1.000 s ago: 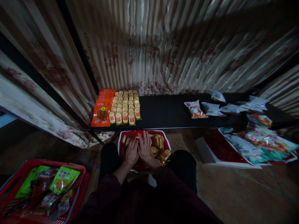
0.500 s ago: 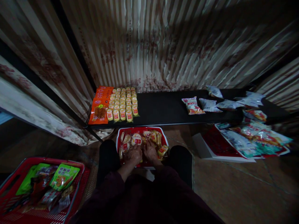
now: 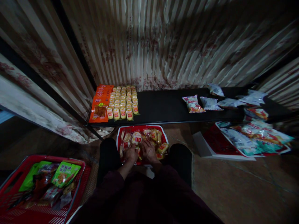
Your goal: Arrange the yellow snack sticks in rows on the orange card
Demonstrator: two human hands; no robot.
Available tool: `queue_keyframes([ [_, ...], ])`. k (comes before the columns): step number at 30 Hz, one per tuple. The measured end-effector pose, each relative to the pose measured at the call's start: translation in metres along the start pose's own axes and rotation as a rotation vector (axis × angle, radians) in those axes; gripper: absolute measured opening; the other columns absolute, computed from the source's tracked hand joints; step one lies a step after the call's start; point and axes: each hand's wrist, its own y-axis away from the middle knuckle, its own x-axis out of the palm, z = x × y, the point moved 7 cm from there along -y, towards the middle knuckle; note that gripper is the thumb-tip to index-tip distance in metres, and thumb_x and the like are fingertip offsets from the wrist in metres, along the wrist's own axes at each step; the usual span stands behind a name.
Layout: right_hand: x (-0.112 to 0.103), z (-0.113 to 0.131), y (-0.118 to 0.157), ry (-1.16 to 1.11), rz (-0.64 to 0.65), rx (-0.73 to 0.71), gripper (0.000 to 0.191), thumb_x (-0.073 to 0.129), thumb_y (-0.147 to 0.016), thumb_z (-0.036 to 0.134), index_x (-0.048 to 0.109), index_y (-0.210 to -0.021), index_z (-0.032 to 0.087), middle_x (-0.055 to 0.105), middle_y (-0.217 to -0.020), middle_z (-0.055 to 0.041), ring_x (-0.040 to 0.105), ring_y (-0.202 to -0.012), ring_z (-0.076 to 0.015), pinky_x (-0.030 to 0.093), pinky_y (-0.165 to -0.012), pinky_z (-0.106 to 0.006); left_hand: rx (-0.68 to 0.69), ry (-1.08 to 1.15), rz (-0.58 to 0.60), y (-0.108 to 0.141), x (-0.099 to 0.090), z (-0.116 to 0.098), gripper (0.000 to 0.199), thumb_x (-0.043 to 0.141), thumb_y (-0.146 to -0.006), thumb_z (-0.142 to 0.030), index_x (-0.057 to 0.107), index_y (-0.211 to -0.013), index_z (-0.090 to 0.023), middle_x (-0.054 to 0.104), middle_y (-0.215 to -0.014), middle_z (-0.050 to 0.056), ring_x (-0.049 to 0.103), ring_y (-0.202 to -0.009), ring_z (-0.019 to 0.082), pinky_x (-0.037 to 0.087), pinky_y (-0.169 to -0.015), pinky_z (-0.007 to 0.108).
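Between my knees stands a red basket (image 3: 165,132) with a white rim, holding several small wrapped cakes in clear film with red and yellow labels. My left hand (image 3: 131,154) reaches in at the near left, just below a round wrapped cake (image 3: 136,137); its fingertips are partly lost among the packs. My right hand (image 3: 149,151) lies over the packs in the middle, fingers stretched out and apart, with nothing seen lifted. Beside it on the right is another wrapped cake (image 3: 163,147). Rows of similar wrapped cakes (image 3: 123,101) stand on the left of the black shelf (image 3: 161,107).
Orange snack bags (image 3: 100,105) lie at the shelf's left end. Puffed snack bags (image 3: 193,104) are spread along its right half. A basket of snack bags (image 3: 210,141) stands at right on the floor. A red basket (image 3: 80,163) with green pouches is at left.
My left hand has drawn back slightly to the left, its fingers less stretched. My right hand has shifted a little left over the packs. The view has tilted slightly.
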Motion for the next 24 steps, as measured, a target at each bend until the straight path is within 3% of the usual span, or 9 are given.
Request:
queue_keyframes([
  [4, -0.001, 0.005, 0.005, -0.014, -0.018, -0.039, 0.042, 0.043, -0.083, 0.010, 0.064, -0.119, 0.016, 0.063, -0.126, -0.0103, 0.042, -0.131, -0.0283, 0.035, -0.108, -0.048, -0.040, 0.150, -0.036, -0.013, -0.001, 0.008, 0.034, 0.049, -0.084, -0.007, 0.064, -0.113, -0.015, 0.068, -0.114, 0.009, 0.063, -0.103, 0.015, 0.045, -0.093, 0.025],
  [9, -0.006, 0.004, 0.005, -0.104, -0.059, -0.060, 0.045, 0.039, -0.082, 0.007, 0.063, -0.119, 0.013, 0.063, -0.124, -0.0128, 0.047, -0.127, -0.0248, 0.038, -0.108, -0.045, -0.148, 0.294, -0.117, -0.032, 0.000, 0.027, 0.029, 0.051, -0.080, -0.004, 0.070, -0.098, -0.016, 0.072, -0.104, 0.006, 0.065, -0.098, 0.014, 0.047, -0.090, 0.024],
  [13, -0.007, -0.004, 0.005, -0.192, -0.063, 0.040, 0.046, 0.037, -0.087, 0.016, 0.054, -0.130, 0.015, 0.060, -0.128, -0.0119, 0.053, -0.121, -0.0222, 0.044, -0.105, -0.041, -0.183, 0.362, -0.129, -0.035, 0.001, 0.033, 0.033, 0.049, -0.081, -0.005, 0.068, -0.107, -0.015, 0.072, -0.107, 0.006, 0.066, -0.098, 0.013, 0.047, -0.088, 0.022],
  [19, -0.002, -0.009, 0.004, -0.155, -0.065, 0.114, 0.046, 0.039, -0.087, 0.019, 0.054, -0.131, 0.016, 0.057, -0.132, -0.0133, 0.050, -0.125, -0.0243, 0.043, -0.106, -0.044, -0.225, 0.176, -0.060, -0.019, -0.003, 0.022, 0.059, 0.047, -0.081, -0.006, 0.046, -0.139, -0.015, 0.067, -0.116, 0.011, 0.063, -0.105, 0.017, 0.046, -0.091, 0.024],
  [24, -0.002, -0.010, -0.007, -0.155, -0.036, 0.138, 0.047, 0.042, -0.085, 0.017, 0.053, -0.131, 0.016, 0.055, -0.134, -0.0138, 0.048, -0.128, -0.0257, 0.043, -0.105, -0.043, -0.143, 0.020, -0.053, -0.006, -0.011, 0.005, 0.049, 0.049, -0.078, -0.005, 0.060, -0.125, -0.018, 0.063, -0.122, 0.010, 0.059, -0.112, 0.019, 0.044, -0.096, 0.028],
])
